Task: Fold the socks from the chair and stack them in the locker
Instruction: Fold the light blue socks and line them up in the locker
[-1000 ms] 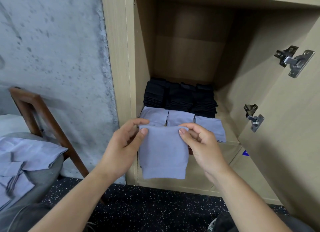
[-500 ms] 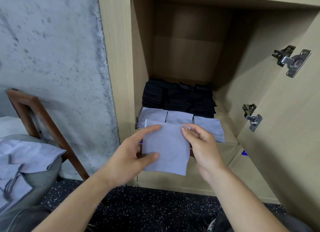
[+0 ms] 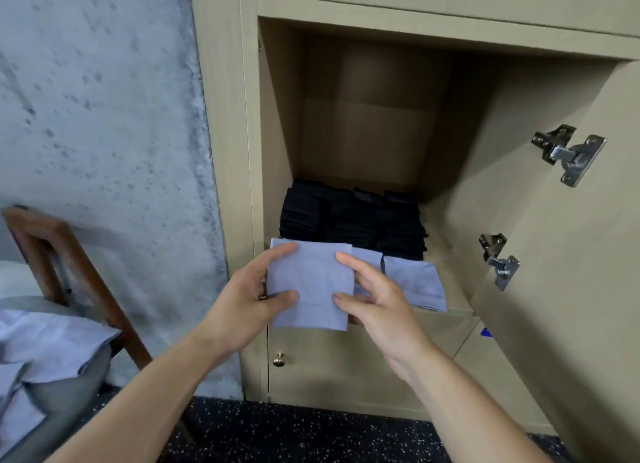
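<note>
1. Left hand (image 3: pixel 242 307) and right hand (image 3: pixel 375 303) grip a folded blue sock (image 3: pixel 311 286) by its side edges, fingers closed on it.
2. The sock sits at the open locker (image 3: pixel 363 144) front edge, over other blue socks (image 3: pixel 412 282).

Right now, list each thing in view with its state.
locker door: open
folded sock: held flat by both hands at the locker's front edge
left hand: gripping the sock
right hand: gripping the sock
black socks: stacked at back
socks on chair: unfolded, piled
</note>
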`<state>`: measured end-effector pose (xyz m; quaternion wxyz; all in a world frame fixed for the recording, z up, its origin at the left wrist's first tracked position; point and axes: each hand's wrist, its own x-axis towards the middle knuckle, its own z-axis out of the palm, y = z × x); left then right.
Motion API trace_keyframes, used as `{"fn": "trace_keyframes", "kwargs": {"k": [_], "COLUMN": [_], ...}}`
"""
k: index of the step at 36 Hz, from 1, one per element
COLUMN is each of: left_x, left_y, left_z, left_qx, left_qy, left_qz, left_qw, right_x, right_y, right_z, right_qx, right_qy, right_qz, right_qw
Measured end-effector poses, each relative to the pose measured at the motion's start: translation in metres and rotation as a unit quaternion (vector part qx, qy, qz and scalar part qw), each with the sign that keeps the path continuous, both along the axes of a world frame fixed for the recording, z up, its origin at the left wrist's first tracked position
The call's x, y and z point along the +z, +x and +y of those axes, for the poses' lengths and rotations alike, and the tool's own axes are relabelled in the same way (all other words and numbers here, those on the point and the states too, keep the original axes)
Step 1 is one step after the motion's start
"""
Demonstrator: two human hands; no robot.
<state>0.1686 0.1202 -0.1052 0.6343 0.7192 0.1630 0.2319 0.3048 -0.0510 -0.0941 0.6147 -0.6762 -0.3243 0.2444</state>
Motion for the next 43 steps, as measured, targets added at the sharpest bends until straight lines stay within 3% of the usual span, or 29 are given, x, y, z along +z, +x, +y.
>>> {"fn": "trace_keyframes", "kwargs": {"k": [31,40,43], "left_x": [-0.018,-0.031,-0.035], "left_y": [0.025,0.026,0.026], "left_z": [0.039,0.038,0.039], "left_qx": [0.057,0.067,0.083], "left_qy": [0.017,0.106,0.181], "left_qz": [0.121,0.192,0.176], "left_qw": [0.991,0.973,0.964], "right_x": [-0.044,-0.05,-0.048], "right_y": [0.076,0.08,0.083], "right_z": [0.116,0.125,0.123], "right_qx": [-0.077,-0.085,-0.079], "right_qy": [-0.064,-0.137,-0.156], "right_qz": [0.07,-0.014,-0.037], "right_qw": [0.992,0.987,0.984]}}
